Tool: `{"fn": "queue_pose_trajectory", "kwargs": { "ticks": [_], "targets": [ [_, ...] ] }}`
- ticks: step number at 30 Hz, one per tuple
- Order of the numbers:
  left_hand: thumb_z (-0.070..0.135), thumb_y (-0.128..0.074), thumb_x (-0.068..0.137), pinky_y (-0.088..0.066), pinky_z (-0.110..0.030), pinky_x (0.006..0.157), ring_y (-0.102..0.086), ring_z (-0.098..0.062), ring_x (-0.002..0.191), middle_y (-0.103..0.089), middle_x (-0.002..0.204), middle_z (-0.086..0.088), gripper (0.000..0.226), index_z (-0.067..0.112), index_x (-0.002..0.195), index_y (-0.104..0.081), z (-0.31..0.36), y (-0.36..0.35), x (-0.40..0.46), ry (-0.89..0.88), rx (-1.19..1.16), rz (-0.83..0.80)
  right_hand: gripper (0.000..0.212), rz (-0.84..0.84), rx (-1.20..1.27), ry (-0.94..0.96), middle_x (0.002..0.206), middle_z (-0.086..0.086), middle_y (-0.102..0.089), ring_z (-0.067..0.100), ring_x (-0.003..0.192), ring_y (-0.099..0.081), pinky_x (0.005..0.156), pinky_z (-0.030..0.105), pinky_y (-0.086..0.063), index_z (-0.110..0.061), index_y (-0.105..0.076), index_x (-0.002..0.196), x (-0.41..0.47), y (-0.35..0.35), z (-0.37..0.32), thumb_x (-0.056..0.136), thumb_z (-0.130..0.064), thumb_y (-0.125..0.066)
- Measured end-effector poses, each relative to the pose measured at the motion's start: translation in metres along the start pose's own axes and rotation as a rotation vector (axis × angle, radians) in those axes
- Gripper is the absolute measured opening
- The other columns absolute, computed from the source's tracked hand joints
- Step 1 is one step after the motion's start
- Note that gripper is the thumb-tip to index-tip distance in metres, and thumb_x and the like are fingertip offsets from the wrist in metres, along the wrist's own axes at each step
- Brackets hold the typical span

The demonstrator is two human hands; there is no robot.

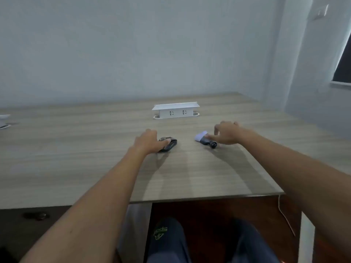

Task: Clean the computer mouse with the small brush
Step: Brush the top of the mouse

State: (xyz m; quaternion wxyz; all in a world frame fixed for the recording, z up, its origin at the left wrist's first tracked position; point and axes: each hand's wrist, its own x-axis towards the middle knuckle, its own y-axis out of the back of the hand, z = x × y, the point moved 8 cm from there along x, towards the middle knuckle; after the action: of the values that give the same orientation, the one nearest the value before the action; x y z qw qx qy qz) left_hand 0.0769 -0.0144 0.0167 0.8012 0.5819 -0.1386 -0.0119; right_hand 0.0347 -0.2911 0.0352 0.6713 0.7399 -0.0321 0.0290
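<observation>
Resting on the light, rigid black plastic computer mouse (169, 144), the left hand (150, 140) cups its sides; the right hand (227, 132), fingers loosely spread, touches the small white-bristled, dark-handled brush (206, 140), best pinched at its stiff handle.

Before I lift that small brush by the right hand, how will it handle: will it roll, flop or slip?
The small brush lies on its side on the table; its dark handle looks rounded, so a nudge may roll it. It looks small, so probably light. The pale bristles will likely bend while the handle stays stiff. The right hand touches it, not visibly gripping.
</observation>
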Motion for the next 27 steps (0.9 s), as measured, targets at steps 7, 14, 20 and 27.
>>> {"fn": "queue_pose_trajectory", "kwargs": {
  "ticks": [7, 14, 20, 27],
  "targets": [
    [0.056, -0.069, 0.083, -0.034, -0.032, 0.066, -0.053, -0.028, 0.077, -0.048, 0.069, 0.002, 0.047, 0.018, 0.066, -0.046, -0.013, -0.024, -0.005, 0.055, -0.116, 0.011, 0.044, -0.007, 0.028, 0.055, 0.113, 0.011, -0.061, 0.031, 0.109, -0.057, 0.095, 0.041, -0.04, -0.009, -0.065, 0.1, -0.001, -0.026, -0.001, 0.091, -0.052, -0.06],
    [0.058, -0.072, 0.076, -0.033, -0.03, 0.055, -0.058, -0.027, 0.075, -0.057, 0.071, -0.001, 0.047, 0.011, 0.078, -0.065, -0.018, -0.029, 0.003, 0.042, -0.134, 0.026, 0.041, 0.001, 0.264, 0.065, 0.096, 0.02, -0.074, 0.034, 0.094, -0.066, 0.079, 0.04, -0.05, 0.007, -0.069, 0.096, 0.009, -0.026, 0.0, 0.089, -0.033, -0.072],
    [0.057, -0.074, 0.073, -0.039, -0.031, 0.063, -0.065, -0.028, 0.083, -0.066, 0.078, -0.004, 0.048, 0.011, 0.088, -0.072, -0.019, -0.03, 0.009, 0.045, -0.224, -0.049, 0.016, 0.013, 0.403, 0.07, 0.076, 0.008, -0.072, 0.017, 0.065, -0.065, 0.067, 0.03, -0.048, -0.008, -0.066, 0.085, 0.024, -0.02, 0.002, 0.091, -0.021, -0.07],
    [0.065, -0.068, 0.057, -0.055, -0.042, 0.083, -0.071, -0.027, 0.09, -0.076, 0.088, -0.005, 0.062, 0.016, 0.094, -0.076, -0.016, -0.036, 0.016, 0.033, -0.331, -0.107, 0.021, 0.059, 0.799, 0.056, 0.078, 0.014, -0.068, 0.019, 0.056, -0.068, 0.054, 0.021, -0.057, 0.0, -0.06, 0.103, 0.038, -0.004, 0.003, 0.094, -0.016, -0.07]
  ]
}}
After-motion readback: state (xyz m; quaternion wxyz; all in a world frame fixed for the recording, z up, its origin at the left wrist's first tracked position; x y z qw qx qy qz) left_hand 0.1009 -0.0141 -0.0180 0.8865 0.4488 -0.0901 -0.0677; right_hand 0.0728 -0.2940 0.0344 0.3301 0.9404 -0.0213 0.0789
